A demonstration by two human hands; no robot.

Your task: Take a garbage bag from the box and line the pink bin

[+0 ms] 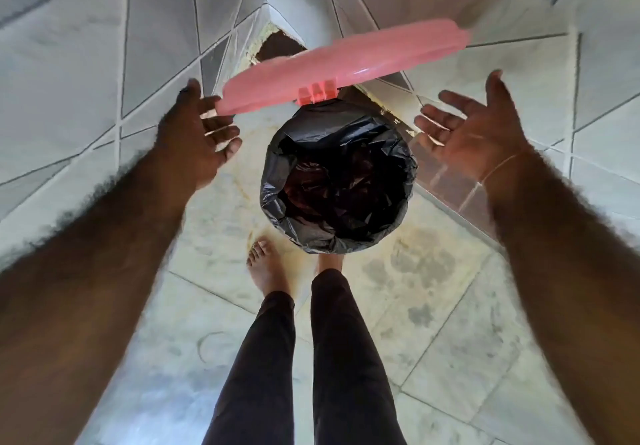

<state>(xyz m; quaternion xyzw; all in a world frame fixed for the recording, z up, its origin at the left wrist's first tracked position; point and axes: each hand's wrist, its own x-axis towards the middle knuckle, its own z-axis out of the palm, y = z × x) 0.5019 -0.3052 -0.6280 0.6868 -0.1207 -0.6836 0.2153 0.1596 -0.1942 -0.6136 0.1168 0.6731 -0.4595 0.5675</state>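
**Lined bin with lid raised, seen from the head camera**

The bin (337, 181) is standing on the tiled floor (433, 323) in a corner where two tiled walls (86, 46) are meeting. A black garbage bag (388, 153) is lining it: the plastic is folding over the whole rim and hanging down the outside, so that none of the bin's own wall is showing from above. Inside, the bag is lying crumpled and loose, and a reddish tint is showing through the film near the middle of the hollow. Whether anything else is lying inside cannot be told.

The pink lid (346, 63) is standing raised over the far edge of the bin, tilted, with its hinge piece (317, 91) sitting just above the bag's back rim.

The left hand (197, 133) is reaching toward the lid's left end, its fingers (221, 131) loosely curled and touching or nearly touching the lid's edge; a firm grip cannot be confirmed. The right hand (474, 133) is hovering to the right of the bin, palm up, fingers spread, holding nothing and clear of both lid and bag.

Two bare feet (265, 264) are standing just in front of the bin, the right one partly hidden under its near edge.
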